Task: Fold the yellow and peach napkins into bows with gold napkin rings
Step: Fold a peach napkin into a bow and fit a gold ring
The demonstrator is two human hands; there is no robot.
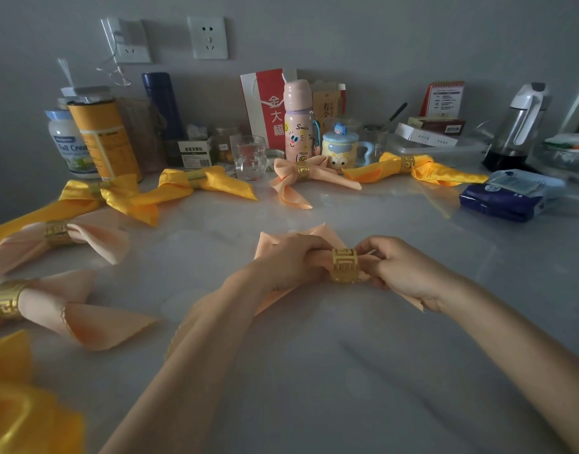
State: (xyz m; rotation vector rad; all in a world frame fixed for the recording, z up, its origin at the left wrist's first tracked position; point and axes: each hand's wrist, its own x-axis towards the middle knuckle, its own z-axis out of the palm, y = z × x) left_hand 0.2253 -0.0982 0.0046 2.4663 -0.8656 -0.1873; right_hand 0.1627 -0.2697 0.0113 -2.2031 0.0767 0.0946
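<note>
**Q:** Entry one. Where is the work piece?

**Op:** The napkin (pixel 316 232), peach, lies on the worktop (pixel 347 371) at centre, just ahead of me. The ring (pixel 344 265) sits round its gathered middle, between my two hands.

**Q:** State of the hands?

**Op:** On my left hand (pixel 289 257) the fingers (pixel 309 245) are curled over the bunched cloth, hard against the ring's left side, and they grip it. My right hand (pixel 404 271) is curled too and pinches the cloth where it leaves the ring's right side. I cannot tell whether the right thumb touches the ring, because it is hidden.

**Q:** Handling notes?

**Op:** These are judgements only.
- **Cloth:** It looks light, soft and limp. It would hold no shape of its own and would crease wherever I squeeze it. The cut edge looks rough and could snag in the ring's open pattern.
- **Ring:** It looks rigid, light and smooth, so it may slide along the cloth if the bunch is thin.
- **Hold:** I would take the cloth close to the ring on both sides, not by the tails, and pull evenly. Otherwise the wings may come out lopsided. Squeezing the ring itself gains nothing.

**Q:** Is there a reference shape?

**Op:** Yes. A yellow bow (pixel 196 185) and a peach bow (pixel 301 175) lie at the back of the worktop, each with its ring at the middle and its wings fanned out. I take those as the target.
</note>
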